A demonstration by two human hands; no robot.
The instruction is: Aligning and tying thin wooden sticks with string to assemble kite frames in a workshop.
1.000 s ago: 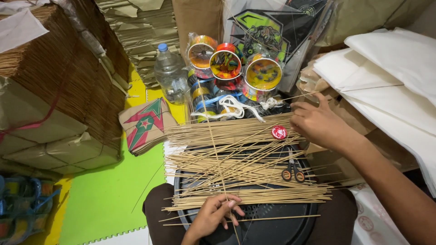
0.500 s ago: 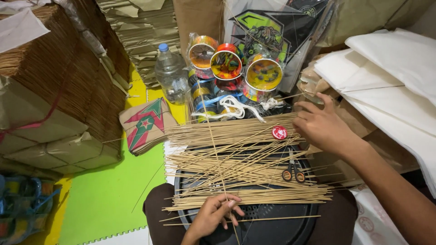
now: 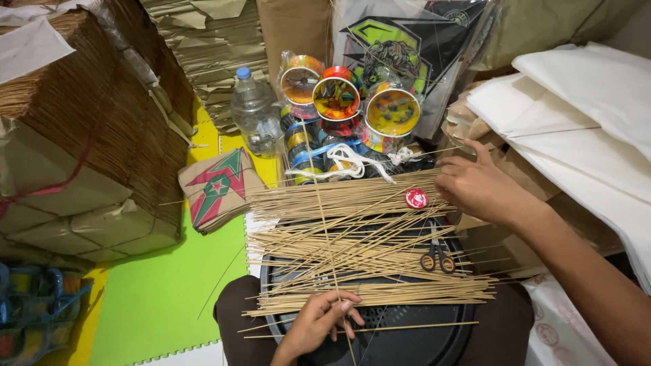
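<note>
Left hand (image 3: 317, 324) pinches one thin bamboo stick (image 3: 327, 224) off the pale stick pile (image 3: 352, 237) on the black tray; right hand (image 3: 478, 184) open, steadying pile's far edge—lift straight, avoid snagging.

Thin pale bamboo sticks (image 3: 359, 251) lie in a loose crisscrossed heap across the round black tray on my lap, mostly lying crosswise. One long stick (image 3: 324, 217) runs lengthwise over them, pinched at its near end.
</note>
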